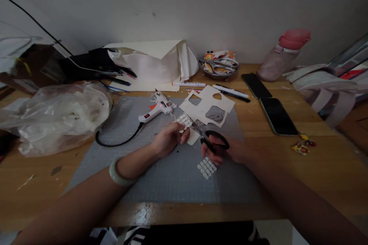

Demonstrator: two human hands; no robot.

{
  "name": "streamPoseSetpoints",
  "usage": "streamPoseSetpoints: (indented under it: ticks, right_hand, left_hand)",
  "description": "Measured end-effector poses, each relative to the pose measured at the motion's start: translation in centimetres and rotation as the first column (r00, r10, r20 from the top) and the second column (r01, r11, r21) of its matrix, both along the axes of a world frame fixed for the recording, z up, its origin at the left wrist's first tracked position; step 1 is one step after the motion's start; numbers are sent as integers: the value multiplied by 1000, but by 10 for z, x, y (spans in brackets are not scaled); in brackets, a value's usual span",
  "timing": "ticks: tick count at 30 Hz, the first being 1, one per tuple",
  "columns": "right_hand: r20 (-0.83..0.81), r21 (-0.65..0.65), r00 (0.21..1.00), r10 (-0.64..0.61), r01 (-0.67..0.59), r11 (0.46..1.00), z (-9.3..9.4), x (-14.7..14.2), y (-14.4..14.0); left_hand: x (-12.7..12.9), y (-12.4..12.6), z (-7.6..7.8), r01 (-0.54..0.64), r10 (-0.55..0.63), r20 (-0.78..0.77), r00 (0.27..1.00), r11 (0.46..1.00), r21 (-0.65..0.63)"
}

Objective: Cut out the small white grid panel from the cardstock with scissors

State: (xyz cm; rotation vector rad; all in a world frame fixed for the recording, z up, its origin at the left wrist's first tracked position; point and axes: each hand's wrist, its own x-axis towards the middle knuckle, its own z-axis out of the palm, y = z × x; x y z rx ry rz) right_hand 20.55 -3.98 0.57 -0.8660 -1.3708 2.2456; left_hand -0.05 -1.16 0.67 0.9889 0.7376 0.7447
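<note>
Between its thumb and fingers my left hand (170, 138) pinches a small white paper cutout (184, 120) marked with dark-outlined rounded cells. My right hand (217, 150) grips black-handled scissors (217, 140), their blades pointing up and left beside that cutout. Whether the blades touch its edge, I cannot tell. Below my right hand, a similar white patterned cutout (207, 167) lies on the grey cutting mat (172, 183). Just beyond the scissors rests a white paper sheet (205, 99) with several holes cut from it. A white glue gun (158, 108) lies on the mat left of the cutout.
A crumpled plastic bag (63, 116) takes up the left side of the table. Toward the wall are markers (230, 91) and a bowl (220, 69) holding wrapped items and scissors. On the right lie two phones (278, 116), a pink-lidded bottle (280, 57) and small wrappers (301, 146).
</note>
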Motion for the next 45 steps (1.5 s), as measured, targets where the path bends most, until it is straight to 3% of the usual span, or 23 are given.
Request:
streamPoseSetpoints:
  ticks: [45]
  right_hand:
    - [1,7,1000,8,-8,1000,-2,1,1]
  left_hand:
    - [-2,1,0,32,-32,-1,999,999,11]
